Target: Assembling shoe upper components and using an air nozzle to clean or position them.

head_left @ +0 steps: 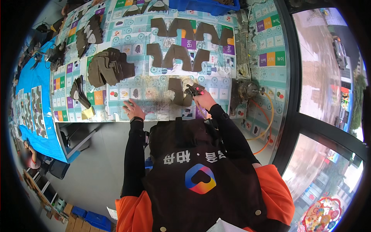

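My right hand (205,100) grips a small dark spray gun (194,90) with red parts, held over the table near its front edge. Just under the gun lies a dark brown curved cut piece (178,92), like a shoe upper part; the gun and hand hide some of it. My left hand (133,110) rests at the table's front edge with its fingers apart, holding nothing. Two rows of similar pieces (177,57) lie flat beyond the gun. Left of them is a fanned pile of brown pieces (109,66).
Patterned sheets cover the table (147,104). A narrow stack (80,92) lies by a yellow pad (88,113) at left. A blue bin (205,7) stands at the back. Orange hoses (266,131) hang at right beside a glass door (313,170). A blue-covered table (36,77) stands further left.
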Tool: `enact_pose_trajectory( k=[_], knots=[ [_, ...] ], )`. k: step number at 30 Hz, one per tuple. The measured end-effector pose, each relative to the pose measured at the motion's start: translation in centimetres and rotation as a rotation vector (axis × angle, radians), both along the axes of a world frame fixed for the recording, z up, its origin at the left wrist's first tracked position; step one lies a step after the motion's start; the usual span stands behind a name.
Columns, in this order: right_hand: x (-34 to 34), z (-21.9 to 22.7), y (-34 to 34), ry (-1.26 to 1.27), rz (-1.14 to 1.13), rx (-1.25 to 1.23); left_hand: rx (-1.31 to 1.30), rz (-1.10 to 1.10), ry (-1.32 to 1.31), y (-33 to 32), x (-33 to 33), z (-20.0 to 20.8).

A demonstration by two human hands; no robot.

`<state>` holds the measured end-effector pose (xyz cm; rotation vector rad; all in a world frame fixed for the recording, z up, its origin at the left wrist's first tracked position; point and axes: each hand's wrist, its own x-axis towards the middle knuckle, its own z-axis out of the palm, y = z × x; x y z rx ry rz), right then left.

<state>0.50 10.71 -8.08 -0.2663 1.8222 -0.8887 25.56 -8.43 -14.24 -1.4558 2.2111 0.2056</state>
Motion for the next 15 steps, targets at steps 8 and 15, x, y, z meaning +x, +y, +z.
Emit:
enact_pose_trajectory(
  k=[8,15],
  knots=[
    [0.2,-1.1,0.8,-0.010,0.007,-0.021,-0.011,-0.007,0.023,0.0,-0.1,-0.1],
    [0.9,-1.0,0.9,-0.087,-0.006,0.010,-0.079,-0.015,0.004,-0.1,0.9,-2.0]
  ],
)
